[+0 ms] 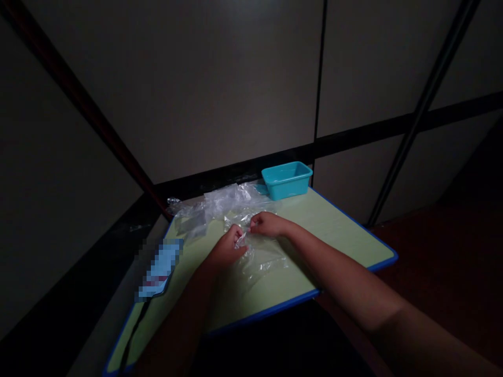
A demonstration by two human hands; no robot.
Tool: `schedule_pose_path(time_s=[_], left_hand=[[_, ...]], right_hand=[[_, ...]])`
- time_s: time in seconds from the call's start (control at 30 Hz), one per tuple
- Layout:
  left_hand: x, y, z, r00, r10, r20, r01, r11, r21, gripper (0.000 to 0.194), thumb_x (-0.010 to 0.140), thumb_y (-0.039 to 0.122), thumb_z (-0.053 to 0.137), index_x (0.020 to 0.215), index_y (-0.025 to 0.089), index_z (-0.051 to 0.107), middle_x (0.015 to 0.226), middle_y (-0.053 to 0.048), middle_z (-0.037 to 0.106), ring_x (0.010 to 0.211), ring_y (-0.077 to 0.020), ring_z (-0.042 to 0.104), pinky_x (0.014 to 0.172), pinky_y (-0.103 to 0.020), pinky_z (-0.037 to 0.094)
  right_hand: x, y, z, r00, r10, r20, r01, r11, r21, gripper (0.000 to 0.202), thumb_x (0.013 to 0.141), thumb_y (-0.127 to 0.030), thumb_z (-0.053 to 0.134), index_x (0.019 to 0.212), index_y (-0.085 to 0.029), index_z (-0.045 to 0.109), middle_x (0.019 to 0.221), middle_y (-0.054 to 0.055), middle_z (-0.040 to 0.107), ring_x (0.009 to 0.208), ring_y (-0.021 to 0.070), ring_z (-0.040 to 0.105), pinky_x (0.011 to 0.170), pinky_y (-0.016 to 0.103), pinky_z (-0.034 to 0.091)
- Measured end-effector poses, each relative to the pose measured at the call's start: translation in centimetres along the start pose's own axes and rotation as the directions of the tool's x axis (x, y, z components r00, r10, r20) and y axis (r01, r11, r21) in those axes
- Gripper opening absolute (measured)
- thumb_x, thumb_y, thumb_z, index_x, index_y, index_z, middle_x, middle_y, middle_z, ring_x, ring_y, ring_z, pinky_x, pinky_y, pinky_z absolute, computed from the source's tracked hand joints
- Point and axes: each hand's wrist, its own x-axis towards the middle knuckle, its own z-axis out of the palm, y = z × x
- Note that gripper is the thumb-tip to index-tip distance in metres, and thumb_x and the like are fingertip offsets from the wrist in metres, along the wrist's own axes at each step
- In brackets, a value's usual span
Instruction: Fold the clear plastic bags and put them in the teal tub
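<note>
A clear plastic bag (pixel 271 254) lies crinkled on the pale green tabletop (pixel 334 225), spreading below and around both hands. My left hand (pixel 230 246) is curled at the bag's left part, its fingers closed on the thin film. Just beyond it, my right hand (pixel 267 224) pinches the same film with bent fingers. The two hands are close together but apart. Behind them lies a pile of more clear plastic bags (pixel 226 201), partly overlapping. The fingertips are dim and small, so the exact grip is hard to see.
A turquoise plastic basket (pixel 288 183) stands at the back of the table near the wall panels (pixel 236 89). At the left edge lies a phone-like device (pixel 161 269) with a blurred screen and a dark cord (pixel 135 332). A blue rim (pixel 383 262) borders the table.
</note>
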Motion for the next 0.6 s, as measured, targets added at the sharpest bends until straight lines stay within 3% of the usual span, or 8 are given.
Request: schedule_pose_path(time_s=[0.2,0.43,0.6], left_hand=[[0.3,-0.3,-1.2,0.997,-0.078,-0.028,0.068,0.968,-0.243,0.029,0.063,0.028,0.069,0.075,0.02,0.044,0.073,0.003,0.052,0.07,-0.013,0.053,0.063,-0.022,0.039],[0.4,0.4,-2.2,0.985,-0.159,-0.068,0.126,0.929,-0.349,0.034,0.055,0.029,0.074,0.07,0.019,0.045,0.069,0.005,0.052,0.062,-0.0096,0.049,0.059,-0.021,0.037],[0.0,0.5,-2.8,0.966,-0.252,0.061,0.259,0.921,-0.292,0.033,0.057,0.033,0.072,0.078,0.018,0.051,0.057,0.008,0.045,0.052,-0.008,0.042,0.051,-0.02,0.03]], right_hand=[[-0.5,-0.7,-0.3,1.0,-0.015,0.016,0.015,1.0,-0.027,0.018,0.079,-0.028,0.058,0.072,-0.013,0.065,0.055,-0.003,0.051,0.051,0.0074,0.041,0.051,0.02,0.028],[-0.9,-1.5,-0.2,0.997,0.023,0.072,-0.018,0.998,-0.065,0.016,0.078,-0.028,0.061,0.077,-0.014,0.068,0.06,-0.002,0.057,0.055,0.0077,0.045,0.053,0.019,0.03],[-0.8,-1.5,0.2,0.988,0.047,0.145,-0.036,0.996,-0.08,0.015,0.077,-0.028,0.062,0.078,-0.014,0.069,0.063,-0.001,0.061,0.055,0.0078,0.046,0.053,0.019,0.032]])
